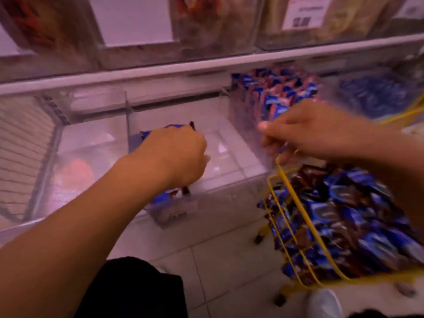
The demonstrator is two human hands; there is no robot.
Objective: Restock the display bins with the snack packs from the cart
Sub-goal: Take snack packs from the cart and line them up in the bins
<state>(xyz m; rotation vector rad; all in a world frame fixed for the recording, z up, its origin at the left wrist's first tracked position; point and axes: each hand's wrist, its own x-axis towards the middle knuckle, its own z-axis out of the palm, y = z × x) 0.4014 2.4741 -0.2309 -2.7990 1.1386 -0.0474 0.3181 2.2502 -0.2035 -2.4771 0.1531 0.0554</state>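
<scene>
I look down at a pale tiled floor (220, 260) in a shop aisle, all of it washed in pinkish light and smeared by motion blur. A white shelf (160, 72) runs across the top of my view, with clear tubs of blurred goods and a price card (305, 12) above it. Below the shelf sits a row of clear bins. The middle bin (229, 143) is almost bare, its white bottom showing. The bin (282, 92) to its right is packed with upright blue packs. At my right stands a yellow wire cart (296, 230), heaped with blue and brown snack packs (348, 221). A white shoe (323, 304) shows beside the cart's wheel.

My left hand (174, 154) reaches into the middle bin, fingers curled round a bunch of packs (165, 198), their ends sticking out above and below the fist. My right hand (307, 131) hangs over the cart's near corner, by the full bin, with the fingers bent loosely; whether that grip holds anything I cannot tell through the blur.
</scene>
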